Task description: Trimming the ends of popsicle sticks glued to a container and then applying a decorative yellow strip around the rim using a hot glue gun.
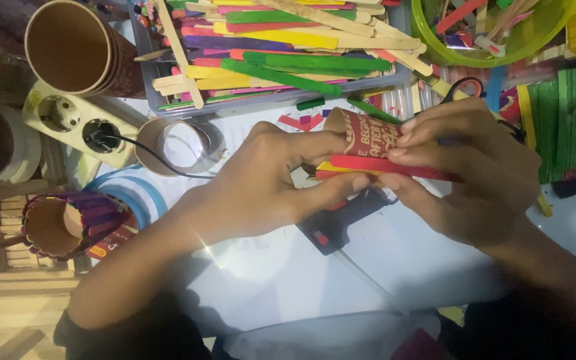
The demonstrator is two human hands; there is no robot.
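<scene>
Pressing a red flat wooden craft stick (395,167) onto a small red paper cup (366,133).

The left hand (268,183) pinches cup and stick ends; the right hand (465,170) clamps the stick along the wall above the white tabletop (268,280). Judged best: firm, even pressure, stick kept square beside the yellow stick (331,167).

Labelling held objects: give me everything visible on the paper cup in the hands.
The paper cup is dark red with pale printed lettering and a plain tan inside. It lies on its side above the white work surface, open mouth toward the upper left. A red craft stick is pressed lengthwise along its lower side, with a yellow stick showing beside it. The left hand grips it from the left, the right hand from the right; fingers cover its far end.
</scene>
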